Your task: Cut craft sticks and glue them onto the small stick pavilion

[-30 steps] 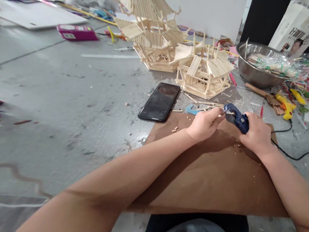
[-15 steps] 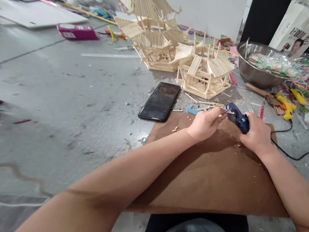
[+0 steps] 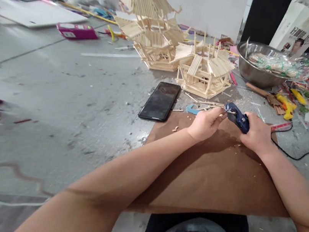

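Note:
My right hand (image 3: 256, 131) is wrapped round a blue hand cutter (image 3: 239, 119) with a curved, hooked jaw. A thin wooden stick (image 3: 232, 112) lies across that jaw. The stick's other end is pinched in my left hand (image 3: 207, 124), close beside the jaw. From behind my right hand a red strip (image 3: 282, 126) points out to the right; whether it belongs to the cutter I cannot tell. Both hands are over a brown board (image 3: 214, 179). Short stick pieces (image 3: 175, 128) lie on its left part, and a light-blue tool (image 3: 192, 109) is at its far edge.
A black phone (image 3: 160, 101) overlaps the board's left corner. Beyond stand a tall stick pagoda (image 3: 155, 34) and a smaller stick structure (image 3: 205, 75). A metal bowl (image 3: 254, 71) holds bagged sticks. A yellow glue gun (image 3: 286, 106) with a black cord (image 3: 293, 156) lies right.
The red strip has swung from upright behind my right hand to nearly level, out to its right. Both hands have stayed in about the same place.

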`<state>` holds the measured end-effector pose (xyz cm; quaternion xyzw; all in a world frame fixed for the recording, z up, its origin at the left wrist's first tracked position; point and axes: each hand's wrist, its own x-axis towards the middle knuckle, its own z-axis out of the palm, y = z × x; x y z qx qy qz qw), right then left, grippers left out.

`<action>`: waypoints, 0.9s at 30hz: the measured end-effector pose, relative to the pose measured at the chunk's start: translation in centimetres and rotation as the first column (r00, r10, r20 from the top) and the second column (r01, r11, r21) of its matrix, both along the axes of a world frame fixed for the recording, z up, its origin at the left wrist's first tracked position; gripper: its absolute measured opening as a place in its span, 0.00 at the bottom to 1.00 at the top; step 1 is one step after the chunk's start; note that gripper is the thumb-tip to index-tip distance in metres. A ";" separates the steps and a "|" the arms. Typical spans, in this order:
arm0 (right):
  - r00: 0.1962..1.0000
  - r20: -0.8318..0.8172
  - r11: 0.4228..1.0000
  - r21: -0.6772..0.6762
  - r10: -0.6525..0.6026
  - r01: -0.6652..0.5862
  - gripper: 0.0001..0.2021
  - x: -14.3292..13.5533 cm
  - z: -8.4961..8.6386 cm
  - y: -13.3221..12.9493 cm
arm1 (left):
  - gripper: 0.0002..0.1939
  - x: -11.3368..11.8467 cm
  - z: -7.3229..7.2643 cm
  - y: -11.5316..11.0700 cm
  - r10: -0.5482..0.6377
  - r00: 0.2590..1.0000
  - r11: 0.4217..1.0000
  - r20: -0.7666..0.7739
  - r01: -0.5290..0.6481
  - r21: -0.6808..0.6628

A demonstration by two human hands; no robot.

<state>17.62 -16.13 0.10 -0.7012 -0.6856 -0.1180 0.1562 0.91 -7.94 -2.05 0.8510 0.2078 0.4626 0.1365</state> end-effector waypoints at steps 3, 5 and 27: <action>1.000 -0.028 1.000 0.000 0.007 -0.007 0.20 -0.1 -0.1 0.0 | 0.13 0.0 0.0 0.0 0.000 1.000 1.000 -0.001 0.000 -0.003; 0.999 -0.040 1.000 0.010 0.017 -0.016 0.20 0.0 -0.1 0.0 | 0.13 0.0 0.0 0.0 -0.004 1.000 1.000 0.000 0.004 -0.014; 1.000 0.011 1.000 0.019 -0.003 0.003 0.21 0.1 -0.2 0.0 | 0.14 0.0 0.0 -0.2 0.000 1.000 1.000 -0.015 0.000 -0.025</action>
